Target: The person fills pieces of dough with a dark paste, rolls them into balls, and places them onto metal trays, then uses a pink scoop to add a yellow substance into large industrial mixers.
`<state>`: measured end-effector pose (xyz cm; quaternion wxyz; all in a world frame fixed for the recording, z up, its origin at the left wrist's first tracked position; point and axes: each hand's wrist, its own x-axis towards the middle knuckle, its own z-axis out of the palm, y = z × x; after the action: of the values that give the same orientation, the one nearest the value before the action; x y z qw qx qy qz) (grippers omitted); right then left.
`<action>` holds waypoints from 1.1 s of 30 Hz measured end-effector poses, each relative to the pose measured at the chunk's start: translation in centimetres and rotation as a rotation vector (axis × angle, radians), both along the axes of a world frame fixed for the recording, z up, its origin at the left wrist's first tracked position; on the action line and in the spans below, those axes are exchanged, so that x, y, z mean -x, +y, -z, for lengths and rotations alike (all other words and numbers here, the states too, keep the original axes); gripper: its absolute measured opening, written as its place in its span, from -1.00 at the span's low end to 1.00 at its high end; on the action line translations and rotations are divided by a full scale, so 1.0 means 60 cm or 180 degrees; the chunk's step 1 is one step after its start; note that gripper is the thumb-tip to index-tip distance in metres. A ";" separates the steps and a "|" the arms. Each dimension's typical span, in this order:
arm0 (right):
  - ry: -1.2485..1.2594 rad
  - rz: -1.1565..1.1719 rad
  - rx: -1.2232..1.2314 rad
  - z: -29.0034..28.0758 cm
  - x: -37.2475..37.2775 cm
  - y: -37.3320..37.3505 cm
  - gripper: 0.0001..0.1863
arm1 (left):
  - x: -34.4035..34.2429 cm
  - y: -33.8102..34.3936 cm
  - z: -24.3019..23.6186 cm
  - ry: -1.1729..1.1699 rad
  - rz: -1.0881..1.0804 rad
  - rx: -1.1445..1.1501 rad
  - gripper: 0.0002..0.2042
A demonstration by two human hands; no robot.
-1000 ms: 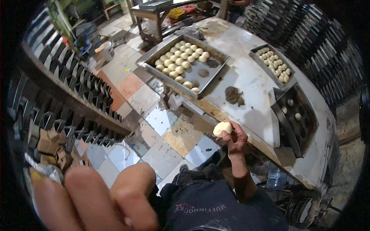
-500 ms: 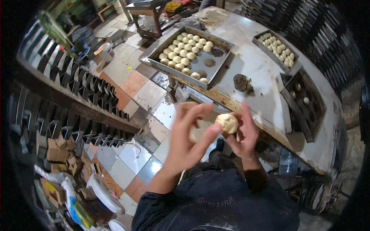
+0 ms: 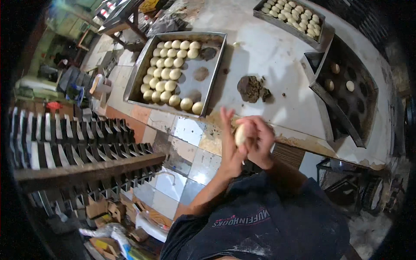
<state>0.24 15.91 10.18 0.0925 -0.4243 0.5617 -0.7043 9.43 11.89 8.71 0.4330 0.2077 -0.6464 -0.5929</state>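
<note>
A pale dough ball (image 3: 239, 135) sits between my two hands, over the table's near edge. My right hand (image 3: 259, 141) curls around it from the right, fingers bent. Against its other side lies the palm of my left hand (image 3: 229, 149), whose fingers stretch upward and are slightly blurred. Beyond my hands, a dark brown crumbly lump (image 3: 249, 89) rests on the table, with crumbs around it. To the left, a metal tray (image 3: 222, 56) holds rows of round dough balls; dark flattened patches mark its right part.
At the far right of the table (image 3: 286, 110) stands another tray (image 3: 260, 15) of dough balls. Dark pans (image 3: 357, 115), one tilted, hold a few balls at right. A rack with metal slats (image 3: 99, 169) is on my left, near cardboard pieces (image 3: 97, 208) on the tiled floor.
My hands have come together around the dough ball; before, my left hand was apart and my right held it. The view has turned, shifting the trays.
</note>
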 end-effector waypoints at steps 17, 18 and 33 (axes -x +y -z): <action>0.0850 -0.0081 -0.2086 0.268 0.336 -0.023 -0.65 | 0.235 -0.145 0.161 -0.0039 0.0494 -0.3979 -0.50; 0.0830 -0.0102 -0.2041 0.254 0.336 -0.033 -0.65 | 0.244 -0.149 0.167 -0.0011 0.0756 -0.3996 -0.48; 0.0524 0.0108 -0.2568 0.240 0.375 -0.039 -0.85 | 0.258 -0.135 0.163 -0.0459 0.0324 -0.3495 -0.58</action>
<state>-22.28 13.60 -4.20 0.1945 -0.3996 0.8052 -0.3927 -6.06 3.82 -1.08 0.1866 0.4114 -0.2797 -0.8472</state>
